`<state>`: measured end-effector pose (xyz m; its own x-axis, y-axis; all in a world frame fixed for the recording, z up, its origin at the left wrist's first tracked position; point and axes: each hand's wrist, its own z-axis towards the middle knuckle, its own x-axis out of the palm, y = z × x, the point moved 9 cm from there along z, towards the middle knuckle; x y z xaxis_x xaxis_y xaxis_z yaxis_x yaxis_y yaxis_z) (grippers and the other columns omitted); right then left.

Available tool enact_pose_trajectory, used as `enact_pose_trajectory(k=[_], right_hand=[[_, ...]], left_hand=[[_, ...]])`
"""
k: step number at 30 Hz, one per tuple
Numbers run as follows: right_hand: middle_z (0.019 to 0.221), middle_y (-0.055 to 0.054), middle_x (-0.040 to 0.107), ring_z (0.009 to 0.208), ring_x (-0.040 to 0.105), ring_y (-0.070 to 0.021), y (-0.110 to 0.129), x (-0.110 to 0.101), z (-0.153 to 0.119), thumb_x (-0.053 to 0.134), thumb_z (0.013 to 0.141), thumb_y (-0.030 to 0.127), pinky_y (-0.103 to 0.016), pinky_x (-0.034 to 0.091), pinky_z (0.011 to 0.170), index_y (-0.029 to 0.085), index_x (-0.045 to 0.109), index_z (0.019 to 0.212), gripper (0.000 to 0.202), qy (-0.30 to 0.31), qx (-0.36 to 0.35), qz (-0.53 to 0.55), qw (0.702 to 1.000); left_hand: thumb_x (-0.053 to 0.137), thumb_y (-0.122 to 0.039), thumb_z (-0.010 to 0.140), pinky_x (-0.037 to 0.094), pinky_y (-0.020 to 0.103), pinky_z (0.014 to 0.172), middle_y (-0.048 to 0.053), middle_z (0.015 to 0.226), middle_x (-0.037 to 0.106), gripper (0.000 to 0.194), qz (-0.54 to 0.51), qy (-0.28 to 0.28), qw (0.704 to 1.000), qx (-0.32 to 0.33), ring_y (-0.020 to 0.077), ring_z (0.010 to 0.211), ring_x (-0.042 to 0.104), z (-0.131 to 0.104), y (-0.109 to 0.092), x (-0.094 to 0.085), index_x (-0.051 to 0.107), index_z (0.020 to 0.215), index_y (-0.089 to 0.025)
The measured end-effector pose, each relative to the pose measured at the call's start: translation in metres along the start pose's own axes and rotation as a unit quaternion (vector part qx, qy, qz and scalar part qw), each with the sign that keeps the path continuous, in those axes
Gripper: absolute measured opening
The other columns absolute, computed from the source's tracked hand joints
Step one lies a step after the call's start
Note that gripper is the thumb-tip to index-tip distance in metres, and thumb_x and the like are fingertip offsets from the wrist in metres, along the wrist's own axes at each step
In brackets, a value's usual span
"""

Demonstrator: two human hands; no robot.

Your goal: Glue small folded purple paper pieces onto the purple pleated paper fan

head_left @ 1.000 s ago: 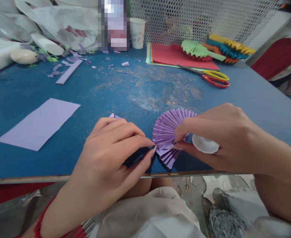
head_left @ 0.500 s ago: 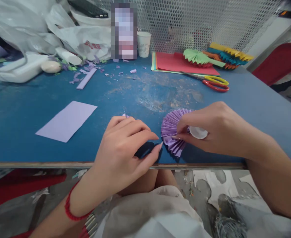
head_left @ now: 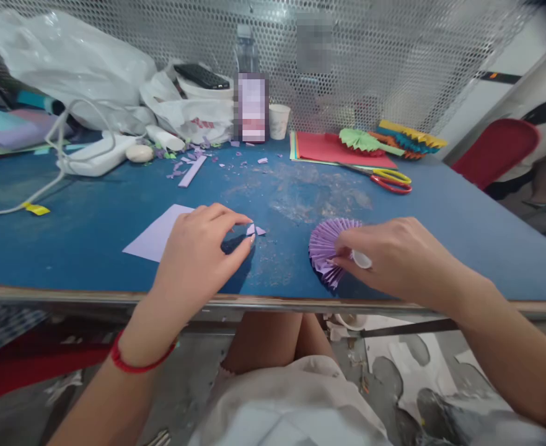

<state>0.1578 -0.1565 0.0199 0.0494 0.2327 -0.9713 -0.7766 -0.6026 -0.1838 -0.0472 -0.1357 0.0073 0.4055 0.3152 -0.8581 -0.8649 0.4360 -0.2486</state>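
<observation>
Whereas half a second earlier my left hand [head_left: 202, 243] hovers beside the purple pleated fan [head_left: 325, 240], it now stands farther left: thumb and forefinger parted, lilac scraps [head_left: 251, 230] at their tips, contact unclear. My right hand [head_left: 391, 249]: fingertips pinching the fan, white round item [head_left: 362, 259] behind them.

- Left hand [head_left: 202, 238]: slender fingers, the thumb's nail [head_left: 253, 238] pale and reaching past the fingertip.
- Left wrist: a bright red bracelet [head_left: 136, 368], narrow and cord-like, circling it above a bare forearm [head_left: 108, 396].
- Right hand [head_left: 388, 254]: slim, with a bare wrist and forearm [head_left: 491, 322].
- Lap: an off-white garment [head_left: 291, 384], softly creased, its hem ending above bare knees [head_left: 263, 341]; a whiter area [head_left: 295, 427] shows faint lines, perhaps a separate piece.
</observation>
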Motion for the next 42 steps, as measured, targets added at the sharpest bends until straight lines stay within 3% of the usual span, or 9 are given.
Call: enact_pose_trajectory(k=[4,9,17,21,26,33,37,39,42], right_hand=[[0.076,0.003,0.074,0.061,0.066,-0.0193,0.004,0.001,-0.007,0.058,0.096,0.026,-0.031,0.019,0.053,0.022,0.064,0.084,0.014,0.029,0.014,-0.025,0.999],[0.070,0.001,0.072,0.058,0.064,-0.0199,0.007,-0.002,-0.008,0.060,0.096,0.025,-0.031,0.019,0.053,0.022,0.064,0.084,0.013,0.030,0.024,-0.070,0.997],[0.062,-0.002,0.069,0.050,0.059,-0.0180,-0.009,-0.003,-0.006,0.060,0.094,0.031,-0.029,0.011,0.052,0.020,0.063,0.081,0.017,-0.012,0.047,-0.117,0.992],[0.063,-0.004,0.071,0.051,0.059,-0.0181,-0.020,-0.003,-0.003,0.060,0.093,0.032,-0.029,0.012,0.052,0.020,0.065,0.083,0.016,-0.003,0.076,-0.130,0.989],[0.074,-0.004,0.075,0.057,0.061,-0.0175,-0.024,-0.009,-0.003,0.059,0.095,0.030,-0.029,0.017,0.053,0.021,0.067,0.088,0.014,0.016,0.098,-0.119,0.988],[0.066,-0.001,0.070,0.054,0.055,-0.0146,-0.012,-0.038,0.010,0.060,0.094,0.038,-0.029,0.019,0.055,0.020,0.070,0.088,0.021,-0.115,0.044,-0.076,0.990],[0.061,0.002,0.064,0.054,0.051,-0.0122,-0.005,-0.057,0.022,0.062,0.093,0.037,-0.029,0.026,0.056,0.021,0.070,0.085,0.020,-0.204,0.005,0.035,0.978],[0.059,0.004,0.060,0.053,0.048,-0.0112,-0.006,-0.070,0.023,0.067,0.091,0.037,-0.029,0.031,0.056,0.022,0.068,0.079,0.019,-0.255,-0.009,0.149,0.955],[0.058,0.004,0.056,0.050,0.043,-0.0097,-0.014,-0.085,0.024,0.075,0.087,0.034,-0.029,0.034,0.052,0.022,0.058,0.064,0.031,-0.334,-0.011,0.371,0.867]], left_hand=[[0.063,-0.029,0.094,0.045,0.042,0.084,0.007,0.107,0.073,0.023,0.044,0.030,0.998,0.017,0.0293,0.099,0.063,0.009,-0.011,0.012,0.072,0.113,-0.020],[0.066,-0.028,0.094,0.044,0.043,0.082,0.006,0.104,0.074,0.017,0.090,0.047,0.995,0.007,0.0296,0.098,0.062,0.016,-0.013,0.019,0.075,0.106,-0.020],[0.073,-0.030,0.090,0.040,0.042,0.078,0.004,0.102,0.072,0.014,0.107,0.016,0.992,0.057,0.0293,0.097,0.058,0.012,-0.017,0.013,0.074,0.103,-0.024],[0.069,-0.024,0.093,0.036,0.041,0.075,0.004,0.099,0.071,0.004,0.138,0.000,0.986,0.096,0.0290,0.096,0.056,0.012,-0.022,0.013,0.073,0.094,-0.023],[0.068,-0.019,0.094,0.032,0.041,0.075,0.004,0.094,0.070,0.010,0.134,-0.011,0.985,0.111,0.0277,0.092,0.053,0.013,-0.028,0.011,0.069,0.084,-0.021],[0.068,-0.019,0.095,0.031,0.039,0.076,0.001,0.096,0.071,0.007,0.027,0.019,0.986,0.163,0.0248,0.091,0.054,0.009,-0.067,0.021,0.069,0.088,-0.021],[0.067,-0.018,0.095,0.032,0.039,0.079,0.002,0.099,0.071,0.006,0.015,0.047,0.985,0.166,0.0250,0.095,0.056,0.009,-0.076,0.033,0.070,0.091,-0.021],[0.070,-0.019,0.094,0.032,0.038,0.080,0.002,0.102,0.072,0.004,0.004,0.045,0.986,0.161,0.0249,0.097,0.057,0.008,-0.072,0.034,0.070,0.097,-0.022],[0.075,-0.022,0.090,0.034,0.037,0.082,0.001,0.107,0.073,0.019,-0.023,0.027,0.988,0.150,0.0236,0.099,0.058,0.003,-0.063,0.030,0.069,0.109,-0.023]])
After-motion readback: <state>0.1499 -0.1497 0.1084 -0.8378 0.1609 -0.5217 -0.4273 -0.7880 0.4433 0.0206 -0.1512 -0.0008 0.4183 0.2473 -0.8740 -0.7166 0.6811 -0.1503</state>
